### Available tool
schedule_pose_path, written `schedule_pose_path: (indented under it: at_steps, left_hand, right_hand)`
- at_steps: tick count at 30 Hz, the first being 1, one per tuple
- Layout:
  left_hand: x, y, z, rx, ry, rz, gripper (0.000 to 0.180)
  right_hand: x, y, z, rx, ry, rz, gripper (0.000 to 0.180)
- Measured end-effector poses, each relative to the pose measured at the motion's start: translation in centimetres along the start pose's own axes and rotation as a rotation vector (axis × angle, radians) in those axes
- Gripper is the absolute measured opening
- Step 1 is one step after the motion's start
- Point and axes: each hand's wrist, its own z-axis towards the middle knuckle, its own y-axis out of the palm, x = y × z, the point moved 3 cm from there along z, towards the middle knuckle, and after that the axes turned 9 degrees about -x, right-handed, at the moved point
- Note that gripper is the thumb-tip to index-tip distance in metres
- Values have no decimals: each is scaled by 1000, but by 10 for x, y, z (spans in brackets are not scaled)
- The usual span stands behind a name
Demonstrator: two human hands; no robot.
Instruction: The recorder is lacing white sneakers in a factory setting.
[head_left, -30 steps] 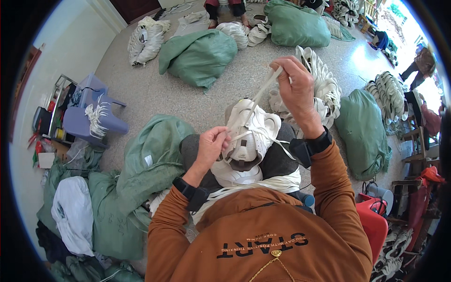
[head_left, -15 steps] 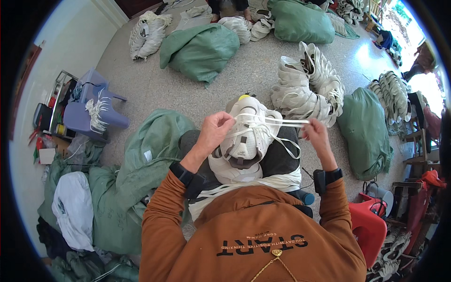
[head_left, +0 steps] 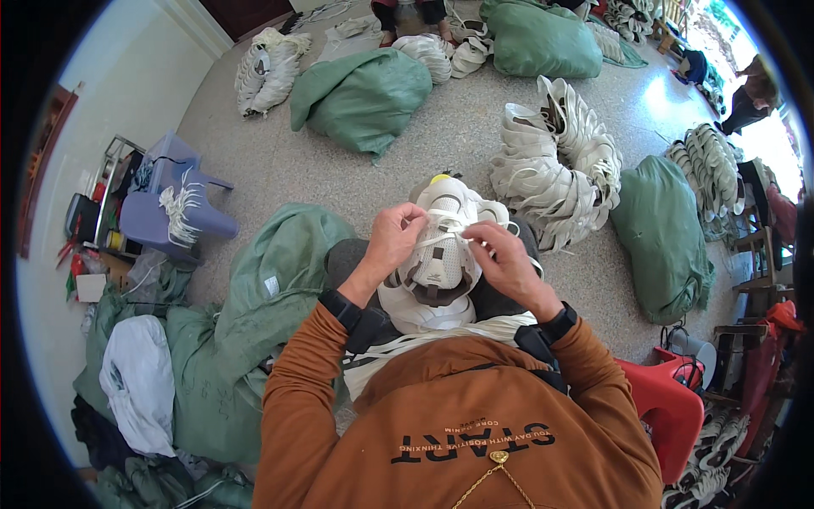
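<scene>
A white shoe upper (head_left: 439, 265) with mesh, grey trim and a yellow patch at its far end rests between my knees. White shoelaces (head_left: 445, 220) cross its opening. At the upper's left edge, my left hand (head_left: 393, 243) is closed, thumb and forefinger together beside the lace rows; what they pinch is too small to make out. My right hand (head_left: 507, 265) reaches over the right side and pinches a shoelace close to the middle of the lacing. Under this upper sits another white shoe upper (head_left: 415, 312). A bundle of white laces (head_left: 398, 346) lies across my lap.
Green sacks (head_left: 657, 242) stand right, left and ahead. A curved row of nested white shoe uppers (head_left: 555, 187) lies ahead right. Left stands a purple stool (head_left: 174, 204) with laces on it; near my right elbow is a red stool (head_left: 666, 407). Another person's legs (head_left: 386, 19) show far ahead.
My right hand has come in from the right, where it held the laces stretched out, to the middle of the shoe upper. The left hand stays at the left edge.
</scene>
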Motion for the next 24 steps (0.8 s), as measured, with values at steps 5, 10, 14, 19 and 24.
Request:
schedule_pose_path:
  at_steps: [5, 10, 14, 19, 24]
  left_hand:
    - [-9, -2, 1, 10, -2, -50, 12]
    - [4, 13, -3, 75, 177, 329, 11]
    - [5, 24, -15, 109, 305, 737, 13]
    - [25, 18, -39, -3, 354, 798, 35]
    - [21, 24, -21, -188, 28, 1010, 41]
  right_hand:
    - [-10, 24, 21, -26, -240, -293, 31]
    - [-13, 26, 16, -70, -198, -375, 28]
    - [1, 41, 9, 26, -303, -411, 27]
    - [-1, 53, 6, 7, -359, -455, 23]
    - [-7, 53, 6, 12, -389, -545, 14]
